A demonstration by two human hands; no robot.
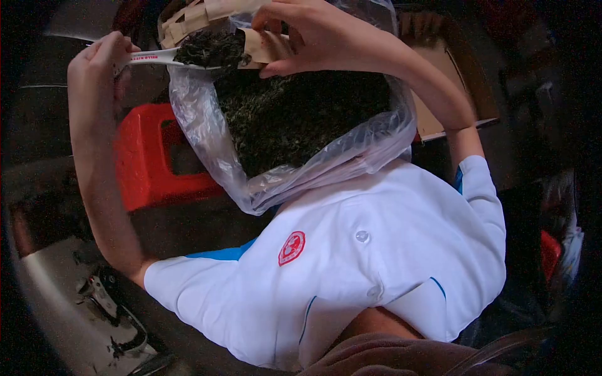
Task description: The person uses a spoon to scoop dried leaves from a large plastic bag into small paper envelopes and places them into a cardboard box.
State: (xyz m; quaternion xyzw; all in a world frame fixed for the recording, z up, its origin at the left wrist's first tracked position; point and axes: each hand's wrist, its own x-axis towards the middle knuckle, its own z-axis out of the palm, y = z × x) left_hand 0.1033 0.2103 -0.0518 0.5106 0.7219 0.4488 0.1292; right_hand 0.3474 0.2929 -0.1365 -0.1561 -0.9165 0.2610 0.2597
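My left hand (100, 59) grips the handle of a white plastic scoop (153, 57) heaped with dark dried leaves (210, 49). The scoop's tip rests at the mouth of a small brown paper pouch (260, 47), which my right hand (307, 31) holds open from above. Both are held over a large clear plastic bag (207, 125) full of the same dark dried leaves (295, 113). The bag rests against my white shirt (376, 250).
A red plastic stool (147, 156) stands left of the bag. A woven strip basket (188, 19) lies at the top, behind the scoop. An open cardboard box (445, 62) sits at the upper right. The surroundings are dark.
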